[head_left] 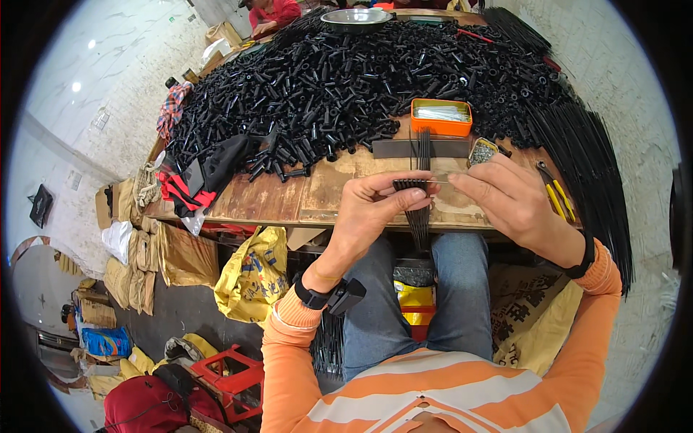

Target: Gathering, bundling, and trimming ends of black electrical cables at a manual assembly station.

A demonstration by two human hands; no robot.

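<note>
My left hand (372,206) is closed around a bundle of thin black rods (421,155) that look like umbrella ribs. The bundle stands across the table's front edge, its lower end hanging above my knees. Thumb and forefinger press the rods together, and a row of their ends shows between them. My right hand (509,198) is just to the right, thumb and forefinger pinching a thin pale wire (442,181). The wire points left and reaches the rods. Whether it passes through them I cannot tell.
Beyond my hands are an orange box (442,128) of pale wires, a dark flat bar (386,149), a small tray of metal bits (482,151) and yellow-handled pliers (556,193). A heap of black tubular parts (317,94) covers the table's back. Long black rods (588,173) lie right.
</note>
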